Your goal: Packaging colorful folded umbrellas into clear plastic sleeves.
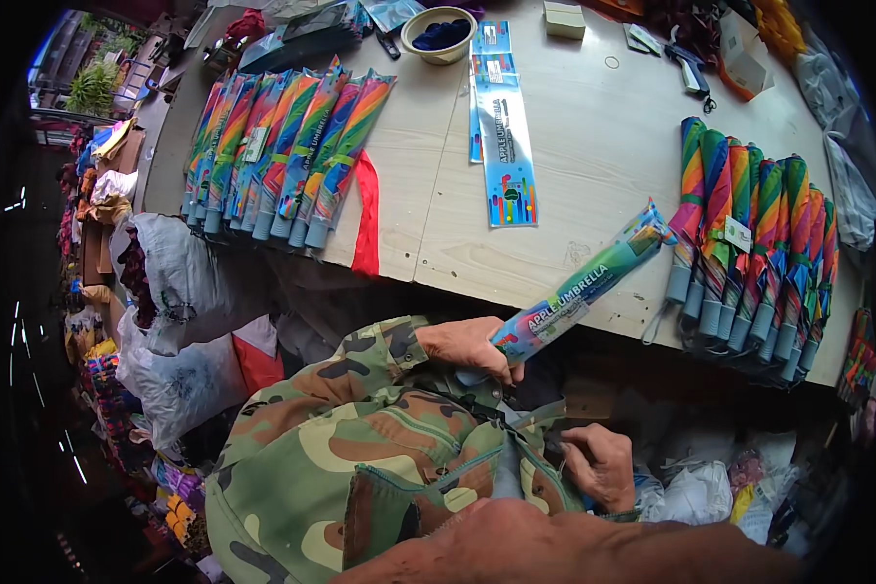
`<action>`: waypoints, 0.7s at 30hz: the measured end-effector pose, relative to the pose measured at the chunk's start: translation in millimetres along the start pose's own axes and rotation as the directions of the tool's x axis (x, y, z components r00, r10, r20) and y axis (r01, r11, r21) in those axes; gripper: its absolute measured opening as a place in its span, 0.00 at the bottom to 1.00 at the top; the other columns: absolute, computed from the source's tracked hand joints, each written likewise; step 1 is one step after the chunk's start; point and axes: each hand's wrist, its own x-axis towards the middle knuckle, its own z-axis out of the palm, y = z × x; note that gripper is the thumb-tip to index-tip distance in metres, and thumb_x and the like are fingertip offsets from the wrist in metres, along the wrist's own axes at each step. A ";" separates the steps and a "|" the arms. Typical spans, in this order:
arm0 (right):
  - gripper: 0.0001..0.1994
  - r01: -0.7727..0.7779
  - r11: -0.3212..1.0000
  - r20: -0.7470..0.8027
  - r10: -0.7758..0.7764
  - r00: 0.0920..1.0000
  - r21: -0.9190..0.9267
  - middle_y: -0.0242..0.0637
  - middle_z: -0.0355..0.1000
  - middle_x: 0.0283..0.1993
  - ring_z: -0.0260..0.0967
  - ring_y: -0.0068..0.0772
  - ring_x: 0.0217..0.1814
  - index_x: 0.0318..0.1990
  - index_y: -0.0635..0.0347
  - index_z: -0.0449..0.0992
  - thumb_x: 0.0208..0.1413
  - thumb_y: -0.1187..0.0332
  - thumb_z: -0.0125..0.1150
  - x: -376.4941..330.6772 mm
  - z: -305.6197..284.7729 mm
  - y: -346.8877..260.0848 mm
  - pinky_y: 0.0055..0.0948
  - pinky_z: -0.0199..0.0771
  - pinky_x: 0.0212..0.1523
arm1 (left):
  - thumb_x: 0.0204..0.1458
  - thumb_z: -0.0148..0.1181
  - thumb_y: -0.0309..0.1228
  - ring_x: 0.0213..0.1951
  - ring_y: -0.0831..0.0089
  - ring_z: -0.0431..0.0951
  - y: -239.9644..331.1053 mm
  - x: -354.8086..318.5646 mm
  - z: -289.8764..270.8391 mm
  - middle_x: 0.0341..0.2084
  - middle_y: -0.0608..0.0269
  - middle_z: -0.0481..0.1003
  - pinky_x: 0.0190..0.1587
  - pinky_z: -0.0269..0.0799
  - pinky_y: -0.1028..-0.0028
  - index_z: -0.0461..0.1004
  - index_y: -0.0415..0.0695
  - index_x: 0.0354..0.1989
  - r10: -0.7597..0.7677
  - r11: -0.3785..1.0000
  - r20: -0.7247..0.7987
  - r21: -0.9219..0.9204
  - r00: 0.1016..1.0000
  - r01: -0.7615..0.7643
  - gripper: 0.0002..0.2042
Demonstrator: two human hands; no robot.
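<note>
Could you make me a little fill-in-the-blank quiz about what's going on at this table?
1. The left hand grips a sleeved umbrella by its ____ end.
2. A ____ ribbon hangs over the table edge.
3. The bowl holds something dark ____.
4. The right hand is down by the camouflage ____.

Missing words: lower; red; blue; jacket

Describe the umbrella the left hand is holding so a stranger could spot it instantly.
Start at the wooden table and go to its near edge, left of the bare rainbow umbrellas. The sleeved umbrella slants alone there, gripped by the left hand, the only one lifted.
</note>
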 end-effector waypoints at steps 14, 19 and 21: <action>0.48 0.227 0.974 -0.506 -0.194 0.840 0.004 0.52 0.78 0.58 0.80 0.44 0.57 0.75 0.72 0.64 0.65 0.36 0.68 114.9 27.6 37.9 0.40 0.81 0.58 | 0.55 0.69 0.31 0.45 0.72 0.82 19.2 22.9 31.6 0.42 0.60 0.83 0.52 0.77 0.69 0.82 0.36 0.48 0.197 0.958 -0.300 0.259 0.933 -0.119 0.15; 0.24 0.095 0.802 -0.310 0.116 0.943 0.590 0.30 0.72 0.40 0.71 0.18 0.39 0.57 0.67 0.71 0.66 0.58 0.73 159.1 22.0 -0.3 0.24 0.77 0.40 | 0.54 0.80 0.45 0.47 0.72 0.78 7.1 20.5 40.7 0.43 0.64 0.80 0.53 0.75 0.67 0.77 0.37 0.55 0.270 0.929 -0.197 0.312 0.943 -0.201 0.29; 0.22 0.034 0.785 -0.251 0.157 0.955 0.619 0.30 0.72 0.39 0.71 0.18 0.38 0.55 0.66 0.71 0.66 0.59 0.72 156.5 27.0 10.8 0.24 0.77 0.39 | 0.50 0.78 0.64 0.54 0.73 0.74 6.4 17.2 32.0 0.49 0.62 0.78 0.59 0.72 0.66 0.73 0.39 0.62 0.242 0.940 -0.080 0.266 0.967 -0.213 0.44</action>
